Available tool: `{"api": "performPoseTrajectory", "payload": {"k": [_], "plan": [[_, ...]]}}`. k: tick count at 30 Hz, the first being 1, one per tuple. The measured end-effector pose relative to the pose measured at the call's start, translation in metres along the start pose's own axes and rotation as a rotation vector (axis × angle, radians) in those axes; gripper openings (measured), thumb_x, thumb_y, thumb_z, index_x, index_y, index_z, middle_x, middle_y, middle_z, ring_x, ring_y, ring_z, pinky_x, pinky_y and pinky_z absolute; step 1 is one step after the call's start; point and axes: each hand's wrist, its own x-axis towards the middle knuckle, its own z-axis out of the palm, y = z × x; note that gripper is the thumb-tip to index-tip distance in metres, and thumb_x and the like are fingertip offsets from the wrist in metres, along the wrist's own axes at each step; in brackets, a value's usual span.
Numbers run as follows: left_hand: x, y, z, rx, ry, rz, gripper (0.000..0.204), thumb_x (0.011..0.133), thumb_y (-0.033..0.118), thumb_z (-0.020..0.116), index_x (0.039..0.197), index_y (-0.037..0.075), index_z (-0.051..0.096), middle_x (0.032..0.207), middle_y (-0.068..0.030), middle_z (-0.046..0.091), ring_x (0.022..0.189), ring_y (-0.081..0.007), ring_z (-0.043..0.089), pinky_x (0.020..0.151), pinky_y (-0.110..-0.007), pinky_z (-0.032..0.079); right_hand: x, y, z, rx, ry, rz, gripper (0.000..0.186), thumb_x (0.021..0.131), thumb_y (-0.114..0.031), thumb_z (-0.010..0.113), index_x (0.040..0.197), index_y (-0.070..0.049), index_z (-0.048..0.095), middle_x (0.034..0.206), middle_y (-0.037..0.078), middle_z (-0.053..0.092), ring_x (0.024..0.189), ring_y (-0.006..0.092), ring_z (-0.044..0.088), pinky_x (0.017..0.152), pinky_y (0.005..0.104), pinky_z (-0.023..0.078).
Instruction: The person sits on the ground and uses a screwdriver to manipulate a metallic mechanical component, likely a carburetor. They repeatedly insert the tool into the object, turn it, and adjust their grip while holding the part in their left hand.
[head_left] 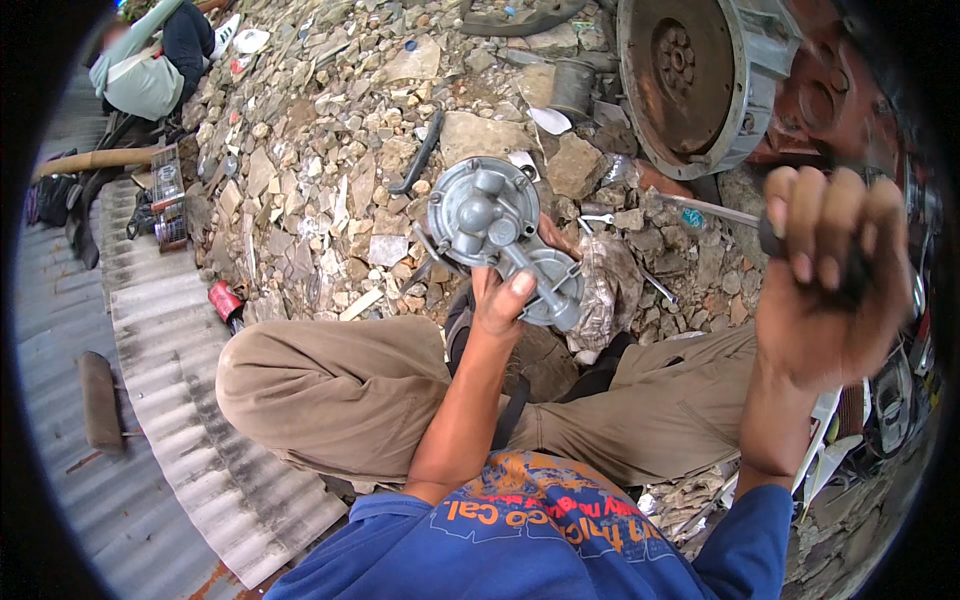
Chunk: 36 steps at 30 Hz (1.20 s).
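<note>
My left hand (503, 300) is closed around a grey cast-metal pump-like part (480, 215), with the thumb on its lower side. The part has a round, bolted cover with a domed centre, and it is held up above my crossed legs. Raised at the right, my right hand (832, 275) grips a screwdriver (715, 209) by its dark handle. Its metal shaft points left, apart from the grey part. Just right of the part lies a dirty cloth (612, 285). A small wrench (597, 218) rests on the stones beyond the cloth.
A big round metal housing (735, 130) stands at the far right against a reddish machine. Broken stones (300, 190) cover the ground. A black bent hose (418, 155) lies ahead. Corrugated sheets (170, 320) and a red-ended object (226, 300) are left. Another person (150, 80) sits far left.
</note>
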Motion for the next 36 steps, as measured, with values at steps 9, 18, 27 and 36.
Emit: {"api": "performPoseTrajectory", "payload": {"k": [9, 18, 27, 36], "plan": [[-0.001, 0.007, 0.001, 0.075, -0.234, 0.148, 0.060, 0.072, 0.034, 0.071, 0.113, -0.005, 0.051, 0.099, -0.0176, 0.055, 0.092, -0.0310, 0.060, 0.081, -0.046, 0.052, -0.003, 0.029, 0.000, -0.009, 0.174, 0.164, 0.019, 0.098, -0.017, 0.058, 0.085, -0.005, 0.051, 0.059, 0.000, 0.041, 0.052, 0.0108, 0.040, 0.063, 0.0303, 0.039], [-0.008, 0.015, 0.012, 0.054, -0.252, 0.141, 0.062, 0.071, 0.034, 0.071, 0.115, -0.004, 0.050, 0.098, -0.0165, 0.054, 0.091, -0.0308, 0.059, 0.081, -0.046, 0.052, -0.002, 0.030, 0.003, 0.004, 0.149, 0.171, 0.019, 0.099, -0.013, 0.057, 0.082, -0.006, 0.049, 0.058, -0.001, 0.040, 0.051, 0.0087, 0.035, 0.056, 0.0269, 0.033], [-0.008, 0.022, 0.023, 0.017, -0.093, 0.038, 0.058, 0.060, 0.052, 0.076, 0.086, 0.007, 0.050, 0.083, -0.0090, 0.052, 0.079, -0.0271, 0.061, 0.074, -0.036, 0.043, -0.006, 0.030, 0.010, -0.002, 0.125, 0.193, 0.019, 0.099, -0.012, 0.056, 0.083, -0.006, 0.048, 0.058, -0.001, 0.040, 0.051, 0.0081, 0.035, 0.057, 0.0265, 0.034], [-0.005, 0.023, 0.016, -0.112, -0.220, 0.052, 0.065, 0.067, 0.049, 0.075, 0.103, -0.001, 0.052, 0.090, -0.0122, 0.053, 0.088, -0.0280, 0.060, 0.080, -0.042, 0.051, -0.007, 0.018, 0.004, 0.152, -0.028, 0.102, 0.025, 0.100, -0.030, 0.049, 0.085, -0.013, 0.041, 0.063, -0.003, 0.037, 0.056, 0.0094, 0.035, 0.071, 0.0310, 0.035]]}}
